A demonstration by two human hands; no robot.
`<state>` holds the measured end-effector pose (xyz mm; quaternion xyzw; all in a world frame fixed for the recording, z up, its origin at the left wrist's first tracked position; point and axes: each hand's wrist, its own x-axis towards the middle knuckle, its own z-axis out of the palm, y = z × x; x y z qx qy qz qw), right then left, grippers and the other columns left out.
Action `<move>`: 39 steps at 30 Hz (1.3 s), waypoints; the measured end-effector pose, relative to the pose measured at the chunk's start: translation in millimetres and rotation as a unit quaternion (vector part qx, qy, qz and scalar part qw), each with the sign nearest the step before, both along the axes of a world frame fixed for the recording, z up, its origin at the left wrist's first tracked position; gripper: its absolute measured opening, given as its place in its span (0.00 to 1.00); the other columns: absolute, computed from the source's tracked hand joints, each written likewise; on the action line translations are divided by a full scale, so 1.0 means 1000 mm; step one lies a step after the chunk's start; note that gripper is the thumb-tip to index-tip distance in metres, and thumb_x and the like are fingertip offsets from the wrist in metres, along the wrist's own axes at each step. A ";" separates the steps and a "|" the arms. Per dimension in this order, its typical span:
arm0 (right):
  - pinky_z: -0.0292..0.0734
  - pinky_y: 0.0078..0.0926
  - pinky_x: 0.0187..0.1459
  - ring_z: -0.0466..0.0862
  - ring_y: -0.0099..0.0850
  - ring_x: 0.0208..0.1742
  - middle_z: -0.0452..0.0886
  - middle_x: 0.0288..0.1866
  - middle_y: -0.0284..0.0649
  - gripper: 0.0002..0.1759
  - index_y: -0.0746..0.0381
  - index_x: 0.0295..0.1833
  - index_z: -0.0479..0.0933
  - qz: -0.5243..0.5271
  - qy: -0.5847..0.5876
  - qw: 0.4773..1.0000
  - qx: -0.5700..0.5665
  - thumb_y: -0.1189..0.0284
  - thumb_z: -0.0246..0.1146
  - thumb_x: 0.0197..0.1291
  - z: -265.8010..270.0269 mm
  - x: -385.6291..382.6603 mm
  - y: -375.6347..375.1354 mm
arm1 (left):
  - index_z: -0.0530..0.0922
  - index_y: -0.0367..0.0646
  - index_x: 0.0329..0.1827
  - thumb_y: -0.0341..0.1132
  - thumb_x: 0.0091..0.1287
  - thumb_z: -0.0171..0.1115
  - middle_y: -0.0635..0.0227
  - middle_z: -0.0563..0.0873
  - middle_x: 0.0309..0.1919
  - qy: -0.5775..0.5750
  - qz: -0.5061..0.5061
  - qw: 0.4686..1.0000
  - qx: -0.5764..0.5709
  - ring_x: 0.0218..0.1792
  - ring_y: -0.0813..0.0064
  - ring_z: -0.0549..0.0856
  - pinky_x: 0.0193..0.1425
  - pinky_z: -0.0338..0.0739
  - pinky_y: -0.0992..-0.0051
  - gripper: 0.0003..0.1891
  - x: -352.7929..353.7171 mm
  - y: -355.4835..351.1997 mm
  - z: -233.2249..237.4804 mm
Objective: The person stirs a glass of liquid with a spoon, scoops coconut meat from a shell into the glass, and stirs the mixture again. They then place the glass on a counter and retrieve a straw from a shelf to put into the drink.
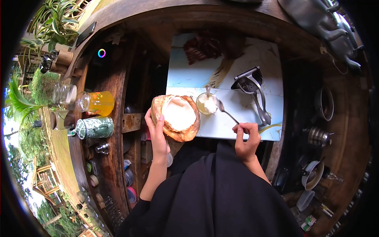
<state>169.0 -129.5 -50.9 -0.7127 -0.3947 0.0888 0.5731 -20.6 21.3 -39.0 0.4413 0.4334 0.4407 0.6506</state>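
My left hand (158, 136) is wrapped round the side of an opened coconut (159, 103), whose white inside faces up toward me. In my right hand (247, 141) the handle of a spoon (230, 115) is pinched between thumb and fingers. The bowl of the spoon is at the rim of a glass mug (202, 106) that holds a white lump in pale liquid. That mug stands on a marbled white and blue tabletop (233, 130), close to the right side of the coconut. Beyond the spoon lies a metal citrus press (251, 87).
Reddish-brown material (203, 48) lies at the table's far side. To the left, a wooden shelf bears a jar of orange liquid (100, 103) and a speckled green enamel mug (96, 127). Pots (313, 175) line the right side; a dark kettle (316, 19) is at the upper right.
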 end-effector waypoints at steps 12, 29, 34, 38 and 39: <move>0.75 0.26 0.30 0.81 0.37 0.28 0.78 0.28 0.45 0.09 0.69 0.37 0.69 0.012 -0.079 0.997 0.008 0.89 0.55 0.50 -0.001 0.003 0.017 | 0.57 0.42 0.64 0.38 0.69 0.46 0.60 0.66 0.60 -0.018 0.027 0.999 0.010 0.61 0.71 0.66 0.64 0.59 0.71 0.23 -0.015 0.004 0.004; 0.77 0.20 0.30 0.79 0.25 0.25 0.77 0.26 0.42 0.03 0.67 0.35 0.64 -0.017 0.240 0.970 -0.029 0.84 0.49 0.60 -0.001 -0.017 0.001 | 0.57 0.40 0.64 0.37 0.69 0.45 0.60 0.67 0.60 -0.036 0.027 0.999 0.005 0.61 0.71 0.66 0.65 0.59 0.71 0.22 -0.038 0.011 -0.008; 0.77 0.21 0.31 0.79 0.27 0.26 0.77 0.26 0.46 0.04 0.66 0.38 0.61 -0.031 0.283 0.958 0.034 0.85 0.47 0.61 0.026 -0.020 0.008 | 0.57 0.40 0.64 0.36 0.68 0.46 0.60 0.67 0.60 -0.039 0.016 0.999 0.001 0.61 0.71 0.66 0.65 0.59 0.71 0.23 -0.039 0.013 -0.008; 0.77 0.20 0.30 0.79 0.27 0.26 0.77 0.26 0.45 0.04 0.66 0.37 0.61 -0.048 0.269 0.961 0.041 0.84 0.48 0.61 0.023 -0.021 0.008 | 0.55 0.40 0.67 0.36 0.68 0.45 0.59 0.66 0.61 -0.049 -0.012 0.999 -0.008 0.62 0.71 0.65 0.66 0.58 0.71 0.25 -0.041 0.015 -0.008; 0.76 0.20 0.29 0.79 0.27 0.25 0.76 0.26 0.45 0.04 0.66 0.37 0.61 -0.046 0.264 0.963 0.028 0.84 0.48 0.61 0.018 -0.023 0.007 | 0.55 0.40 0.67 0.36 0.68 0.45 0.59 0.66 0.61 -0.051 -0.013 0.999 -0.007 0.62 0.71 0.65 0.66 0.58 0.71 0.25 -0.041 0.016 -0.009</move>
